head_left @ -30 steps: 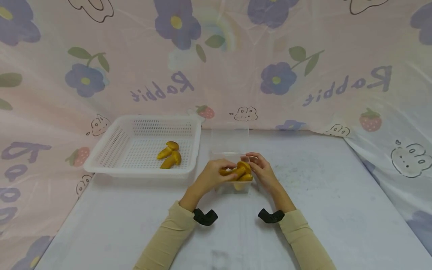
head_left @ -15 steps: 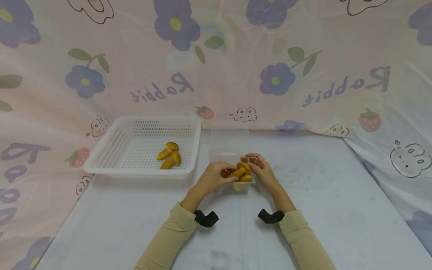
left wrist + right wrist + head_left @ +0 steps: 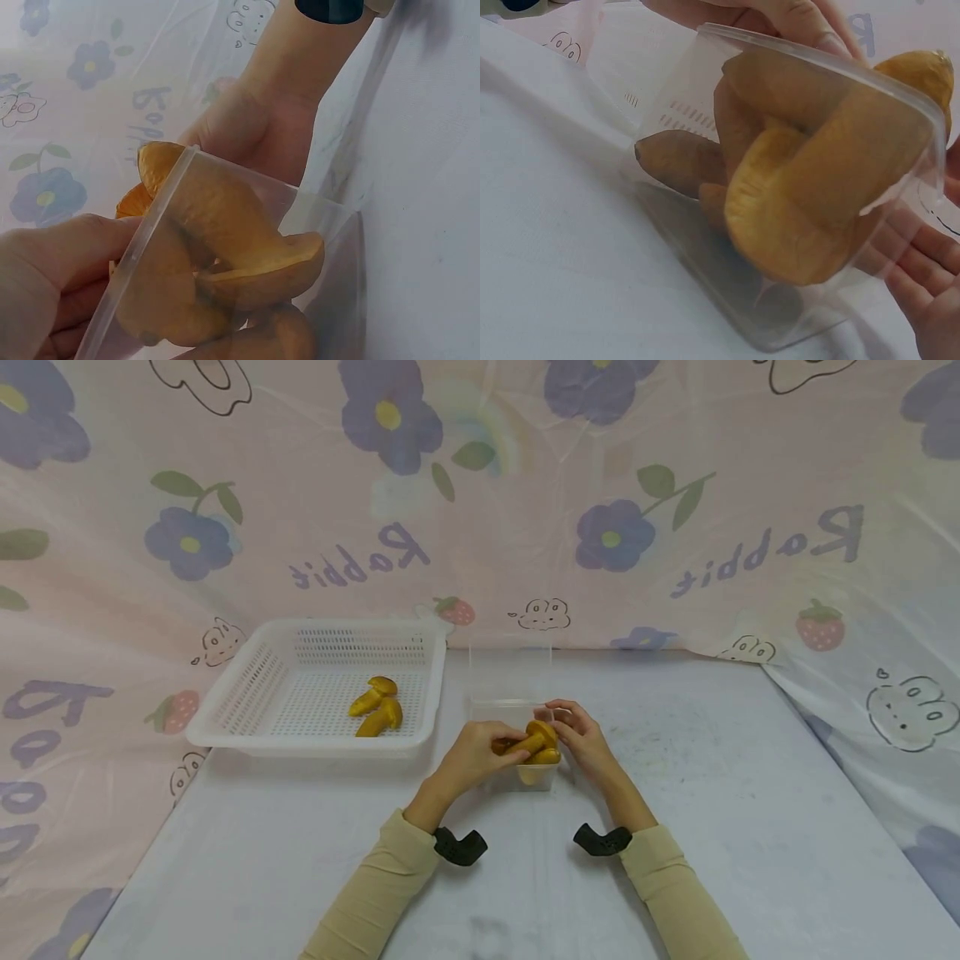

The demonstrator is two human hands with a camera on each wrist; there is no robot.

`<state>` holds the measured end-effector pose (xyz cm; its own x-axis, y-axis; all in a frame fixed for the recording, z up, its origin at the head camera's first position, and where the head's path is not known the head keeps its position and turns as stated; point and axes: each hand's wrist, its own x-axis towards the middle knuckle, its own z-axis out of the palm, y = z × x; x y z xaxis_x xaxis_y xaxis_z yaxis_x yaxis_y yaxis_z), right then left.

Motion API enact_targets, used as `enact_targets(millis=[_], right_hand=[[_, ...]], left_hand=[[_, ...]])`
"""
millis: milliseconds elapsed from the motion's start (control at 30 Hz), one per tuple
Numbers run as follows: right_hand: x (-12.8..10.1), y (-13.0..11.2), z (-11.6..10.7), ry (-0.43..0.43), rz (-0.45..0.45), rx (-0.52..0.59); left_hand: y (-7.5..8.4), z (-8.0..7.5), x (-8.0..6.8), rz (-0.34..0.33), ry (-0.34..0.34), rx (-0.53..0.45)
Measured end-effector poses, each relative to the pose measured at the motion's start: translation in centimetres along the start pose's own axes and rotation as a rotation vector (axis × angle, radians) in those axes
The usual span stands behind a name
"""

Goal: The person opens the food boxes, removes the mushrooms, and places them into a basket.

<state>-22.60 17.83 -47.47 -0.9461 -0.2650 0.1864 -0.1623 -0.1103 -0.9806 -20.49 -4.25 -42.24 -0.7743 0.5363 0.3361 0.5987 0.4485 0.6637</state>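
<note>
A clear plastic box (image 3: 538,779) with a raised clear lid holds several yellow-brown mushrooms (image 3: 787,210), piled up to and above its rim. At its left side my left hand (image 3: 476,752) pinches a mushroom (image 3: 534,742) that lies tilted across the opening, cap toward the right. The left wrist view shows the thumb (image 3: 94,231) right at the mushrooms by the rim. My right hand (image 3: 588,747) grips the box at its far right corner. Its fingers (image 3: 919,251) curve round the wall, partly seen through the plastic.
A white perforated basket (image 3: 315,742) stands on the table (image 3: 705,793) to the left. Inside it lie two mushrooms (image 3: 382,718) near its right end. A floral-printed cloth (image 3: 510,510) hangs behind. Each wrist bears a black band (image 3: 461,847).
My left hand has shifted slightly down and to the right, with the held mushroom settling a little at the rim. The right hand has stayed at the box.
</note>
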Motion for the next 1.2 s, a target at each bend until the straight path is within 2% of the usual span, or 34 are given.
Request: enact_targets(millis=[367,667,767,900,1033,1200], right_hand=[[0.1,-0.5,0.1,0.056,0.067,-0.058],[0.2,-0.6,0.3,0.111,0.135,-0.115],[0.2,-0.5,0.2,0.103,0.127,-0.111],[0.1,-0.3,0.1,0.05,0.072,-0.059],[0.1,-0.1,0.1,0.012,0.026,-0.016],[0.1,0.0,0.1,0.015,0.026,-0.003]], left_hand=[[0.6,-0.5,0.2,0.017,0.076,-0.031],[0.4,-1.7,0.4,0.006,0.178,-0.134],[0.4,-2.3,0.3,0.017,0.195,-0.148],[0.4,-3.2,0.3,0.01,0.211,-0.136],[0.3,-4.1,0.2,-0.014,0.229,-0.129],[0.0,-5.3,0.4,-0.058,0.258,-0.144]])
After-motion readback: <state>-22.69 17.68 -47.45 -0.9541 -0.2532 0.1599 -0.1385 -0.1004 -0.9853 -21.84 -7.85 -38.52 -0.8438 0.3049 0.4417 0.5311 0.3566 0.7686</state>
